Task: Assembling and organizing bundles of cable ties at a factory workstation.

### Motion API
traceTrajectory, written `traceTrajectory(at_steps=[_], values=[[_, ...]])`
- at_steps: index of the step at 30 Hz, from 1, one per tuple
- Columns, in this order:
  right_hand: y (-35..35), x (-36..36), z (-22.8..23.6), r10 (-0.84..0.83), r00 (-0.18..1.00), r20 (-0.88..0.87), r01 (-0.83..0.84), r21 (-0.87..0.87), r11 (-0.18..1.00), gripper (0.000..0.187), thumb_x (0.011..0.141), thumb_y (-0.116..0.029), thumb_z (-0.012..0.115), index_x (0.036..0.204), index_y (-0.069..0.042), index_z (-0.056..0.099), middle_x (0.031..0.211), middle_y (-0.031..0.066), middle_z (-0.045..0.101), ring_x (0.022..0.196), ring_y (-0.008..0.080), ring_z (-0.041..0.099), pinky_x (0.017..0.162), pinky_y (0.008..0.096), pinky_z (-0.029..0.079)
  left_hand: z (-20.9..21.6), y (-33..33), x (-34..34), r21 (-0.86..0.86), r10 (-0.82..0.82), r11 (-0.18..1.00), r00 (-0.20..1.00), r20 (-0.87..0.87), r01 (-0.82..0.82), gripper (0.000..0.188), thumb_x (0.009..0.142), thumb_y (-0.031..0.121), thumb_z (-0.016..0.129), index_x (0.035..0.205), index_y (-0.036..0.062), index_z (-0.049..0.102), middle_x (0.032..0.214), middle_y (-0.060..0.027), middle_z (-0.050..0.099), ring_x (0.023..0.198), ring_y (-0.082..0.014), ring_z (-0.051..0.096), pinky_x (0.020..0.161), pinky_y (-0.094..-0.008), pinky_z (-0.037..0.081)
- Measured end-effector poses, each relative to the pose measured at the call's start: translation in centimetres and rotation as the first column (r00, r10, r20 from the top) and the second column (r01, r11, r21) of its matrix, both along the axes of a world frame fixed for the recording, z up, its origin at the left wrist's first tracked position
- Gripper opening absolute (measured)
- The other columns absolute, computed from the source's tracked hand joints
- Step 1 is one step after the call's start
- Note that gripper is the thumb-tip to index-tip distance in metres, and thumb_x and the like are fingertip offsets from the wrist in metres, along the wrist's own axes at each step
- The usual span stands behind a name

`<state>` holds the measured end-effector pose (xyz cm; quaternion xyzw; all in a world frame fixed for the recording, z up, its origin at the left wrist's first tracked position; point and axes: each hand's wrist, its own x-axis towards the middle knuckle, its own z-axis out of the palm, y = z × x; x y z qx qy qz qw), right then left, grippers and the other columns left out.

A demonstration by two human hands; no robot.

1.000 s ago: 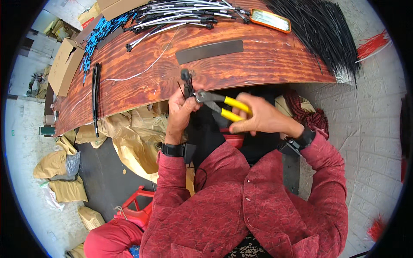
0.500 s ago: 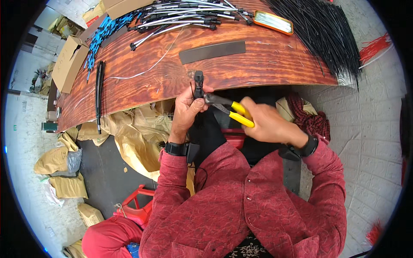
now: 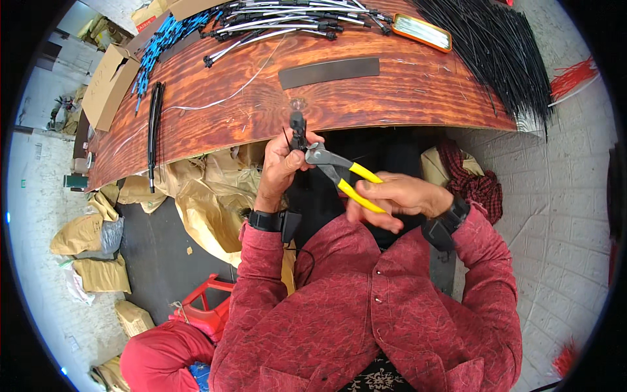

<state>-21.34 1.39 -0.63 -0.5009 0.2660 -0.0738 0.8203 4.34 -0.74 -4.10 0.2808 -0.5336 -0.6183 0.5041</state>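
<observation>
We make out pale lettering on the red patch (image 3: pixel 145 25) of a carton (image 3: pixel 153 9) at upper left. Faint dark marks stand on the tan cardboard box (image 3: pixel 110 91) below it, too blurred for us to read.

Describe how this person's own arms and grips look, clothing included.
The left grip and right grip are ungloved. The red sleeves carry a fine, darker crackled pattern. Each wrist has a black band and a dark, boxy device. A thin black cable shows beside the left sleeve.
</observation>
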Motion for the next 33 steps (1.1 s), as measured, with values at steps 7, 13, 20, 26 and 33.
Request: traceTrajectory(at_steps=[7, 13, 20, 26, 33], values=[[0.7, 0.3, -2.6, -0.054, 0.957, 0.284, 0.0, 0.186, 0.983, 0.043, 0.095, -0.041, 0.058, 0.105, 0.001, 0.058, 0.061, 0.0037, 0.053, 0.052, 0.0124, 0.055, 0.048, 0.0283, 0.043, -0.3, 0.4, -0.1, 0.021, 0.017, 1.0, 1.0, -0.005, -0.017, 0.056, 0.085, 0.046, 0.07, 0.11, -0.0035, 0.062, 0.077, 0.0008, 0.06, 0.064, -0.0048, 0.053, 0.058, -0.0175, 0.04], [1.3, 1.6, 0.0, -0.414, 0.892, -0.18, 0.184, -0.693, 0.697, 0.04, 0.08, -0.027, 0.074, 0.105, -0.002, 0.057, 0.064, 0.0077, 0.053, 0.058, 0.0205, 0.059, 0.054, 0.0339, 0.045, -0.9, 0.2, -0.1, 0.003, 0.085, 0.996, 0.996, 0.003, -0.085, 0.055, 0.085, 0.045, 0.07, 0.111, -0.0032, 0.062, 0.078, 0.0012, 0.061, 0.064, -0.0043, 0.054, 0.058, -0.0169, 0.04], [1.0, 1.2, 0.3, -0.576, 0.815, -0.063, 0.196, -0.906, 0.376, 0.043, 0.074, -0.015, 0.077, 0.109, -0.002, 0.056, 0.08, 0.0074, 0.058, 0.068, 0.0187, 0.059, 0.058, 0.0302, 0.046, -0.5, 0.2, -0.7, -0.009, 0.142, 0.99, 0.99, 0.015, -0.142, 0.052, 0.087, 0.042, 0.068, 0.112, -0.0035, 0.061, 0.078, 0.0008, 0.06, 0.063, -0.0043, 0.052, 0.057, -0.0176, 0.039], [0.6, 1.0, -0.7, -0.621, 0.777, 0.099, 0.155, -0.987, 0.037, 0.035, 0.079, -0.026, 0.077, 0.1, -0.002, 0.063, 0.07, 0.0053, 0.057, 0.057, 0.0187, 0.055, 0.055, 0.0314, 0.046, -0.6, -0.1, -1.4, -0.039, 0.115, 0.993, 0.993, 0.013, -0.114, 0.052, 0.088, 0.042, 0.067, 0.111, -0.0039, 0.061, 0.077, 0.0001, 0.058, 0.061, -0.0054, 0.047, 0.057, -0.0197, 0.036], [0.8, 0.8, -0.5, -0.35, 0.928, -0.126, 0.315, -0.234, 0.92, 0.033, 0.092, -0.036, 0.066, 0.097, -0.003, 0.067, 0.061, -0.0027, 0.052, 0.05, 0.0065, 0.044, 0.048, 0.0255, 0.037, -0.2, 0.2, -1.7, -0.074, 0.127, 0.989, 0.992, 0.003, -0.126, 0.051, 0.089, 0.041, 0.067, 0.11, -0.0043, 0.06, 0.076, -0.0003, 0.056, 0.063, -0.0053, 0.046, 0.058, -0.0201, 0.035]])
